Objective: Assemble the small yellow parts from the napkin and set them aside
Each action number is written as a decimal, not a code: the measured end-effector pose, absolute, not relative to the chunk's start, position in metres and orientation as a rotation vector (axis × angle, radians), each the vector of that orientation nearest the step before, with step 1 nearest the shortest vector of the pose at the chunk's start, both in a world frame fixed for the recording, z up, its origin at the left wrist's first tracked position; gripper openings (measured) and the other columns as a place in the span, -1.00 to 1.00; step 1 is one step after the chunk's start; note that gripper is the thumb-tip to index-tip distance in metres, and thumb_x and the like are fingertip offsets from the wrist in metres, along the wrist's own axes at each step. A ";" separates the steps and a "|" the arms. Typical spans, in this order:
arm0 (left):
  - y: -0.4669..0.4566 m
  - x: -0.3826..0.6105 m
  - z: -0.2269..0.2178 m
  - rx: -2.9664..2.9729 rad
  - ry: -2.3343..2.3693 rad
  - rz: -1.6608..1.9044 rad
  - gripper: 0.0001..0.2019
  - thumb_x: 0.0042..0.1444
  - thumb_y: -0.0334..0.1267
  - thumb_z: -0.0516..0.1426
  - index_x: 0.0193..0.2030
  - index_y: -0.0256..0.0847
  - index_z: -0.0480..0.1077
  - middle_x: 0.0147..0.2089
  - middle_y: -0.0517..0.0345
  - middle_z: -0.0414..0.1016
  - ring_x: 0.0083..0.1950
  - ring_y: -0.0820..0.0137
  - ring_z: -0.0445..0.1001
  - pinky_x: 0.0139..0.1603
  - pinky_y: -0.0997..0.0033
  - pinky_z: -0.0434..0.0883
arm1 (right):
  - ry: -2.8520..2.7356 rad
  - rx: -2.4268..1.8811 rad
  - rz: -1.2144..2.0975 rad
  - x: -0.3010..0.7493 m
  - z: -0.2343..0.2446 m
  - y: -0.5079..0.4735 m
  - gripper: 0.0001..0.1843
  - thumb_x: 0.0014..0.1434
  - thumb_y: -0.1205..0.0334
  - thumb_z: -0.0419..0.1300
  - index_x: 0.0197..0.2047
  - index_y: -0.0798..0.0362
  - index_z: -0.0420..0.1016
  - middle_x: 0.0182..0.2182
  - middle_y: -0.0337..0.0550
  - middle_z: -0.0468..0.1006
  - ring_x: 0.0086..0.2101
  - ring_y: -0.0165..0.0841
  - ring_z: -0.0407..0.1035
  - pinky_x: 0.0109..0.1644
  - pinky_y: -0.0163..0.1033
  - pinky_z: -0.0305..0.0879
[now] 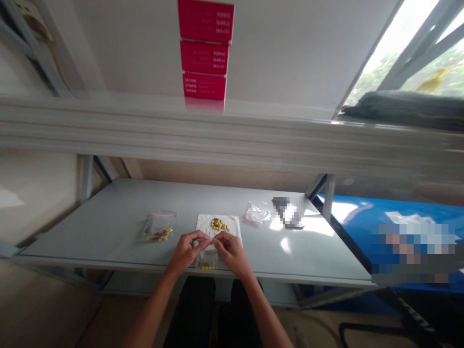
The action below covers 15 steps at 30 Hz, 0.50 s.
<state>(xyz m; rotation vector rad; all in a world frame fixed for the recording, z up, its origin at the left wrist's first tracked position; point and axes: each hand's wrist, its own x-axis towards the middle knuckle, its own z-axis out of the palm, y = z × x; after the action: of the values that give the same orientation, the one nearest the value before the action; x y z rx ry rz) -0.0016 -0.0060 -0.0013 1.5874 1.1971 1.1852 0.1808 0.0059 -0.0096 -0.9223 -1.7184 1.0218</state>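
My left hand (191, 245) and my right hand (227, 245) meet at the front of the table, thumbs and forefingers pinched close together. Between them they hold the top edge of a small clear plastic bag (209, 257). Yellow round pieces (208, 267) sit in a row at its bottom. Just beyond my fingers, a loose pile of yellow and dark brown pieces (219, 224) lies on a white cloth (235, 223). To the left, another clear zip bag (158, 223) rests flat with similar yellow and dark pieces inside.
The grey table (108, 222) carries a crumpled clear plastic bag (258, 211) and a blurred-out flat object (288, 212) on the right. A shelf edge (181, 140) crosses above, with red boxes (205, 60) stacked on it. Right of the table is a blue surface (353, 227).
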 end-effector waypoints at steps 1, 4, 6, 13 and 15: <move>-0.006 -0.001 -0.001 1.590 1.207 1.185 -0.77 0.15 -0.09 0.23 -0.37 -0.22 0.53 -0.35 0.13 0.58 -0.23 0.30 0.51 -0.13 0.41 0.39 | -1.726 -0.927 1.009 0.181 -0.008 0.005 -0.72 0.31 0.08 0.15 -0.32 0.08 0.51 -0.47 -0.24 0.43 -0.48 -0.43 0.22 -0.38 -0.33 0.13; -0.007 0.001 0.000 1.591 1.240 1.178 -0.76 0.14 -0.09 0.23 -0.36 -0.22 0.56 -0.35 0.11 0.60 -0.24 0.30 0.51 -0.16 0.41 0.38 | -1.734 -0.947 0.951 0.181 -0.004 0.003 -0.73 0.31 0.10 0.14 -0.34 0.08 0.50 -0.47 -0.24 0.43 -0.46 -0.42 0.23 -0.36 -0.33 0.14; -0.007 0.001 0.002 1.576 1.246 1.179 -0.75 0.14 -0.07 0.23 -0.35 -0.22 0.58 -0.33 0.09 0.61 -0.23 0.28 0.52 -0.17 0.41 0.38 | -1.720 -0.971 0.913 0.182 -0.003 0.003 -0.71 0.32 0.09 0.14 -0.35 0.08 0.50 -0.48 -0.23 0.42 -0.46 -0.42 0.23 -0.36 -0.32 0.13; -0.008 0.000 0.004 1.554 1.243 1.206 -0.72 0.15 -0.06 0.22 -0.38 -0.23 0.61 -0.35 0.10 0.62 -0.28 0.29 0.51 -0.23 0.42 0.38 | -1.716 -1.011 0.946 0.181 -0.008 0.004 -0.64 0.31 -0.04 0.15 -0.30 0.10 0.53 -0.49 -0.21 0.45 -0.50 -0.43 0.21 -0.41 -0.32 0.14; -0.008 0.000 0.003 1.549 1.246 1.216 -0.72 0.14 -0.06 0.23 -0.40 -0.23 0.61 -0.39 0.11 0.60 -0.32 0.32 0.50 -0.28 0.43 0.37 | -1.720 -1.012 0.971 0.181 -0.009 0.004 -0.63 0.30 -0.04 0.16 -0.29 0.10 0.54 -0.50 -0.21 0.46 -0.51 -0.43 0.23 -0.40 -0.32 0.15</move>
<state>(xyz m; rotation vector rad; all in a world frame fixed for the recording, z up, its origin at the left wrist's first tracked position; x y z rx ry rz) 0.0001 -0.0082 0.0029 1.5490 1.2462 1.2160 0.1812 0.0044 -0.0088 -1.0116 -1.7201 0.9715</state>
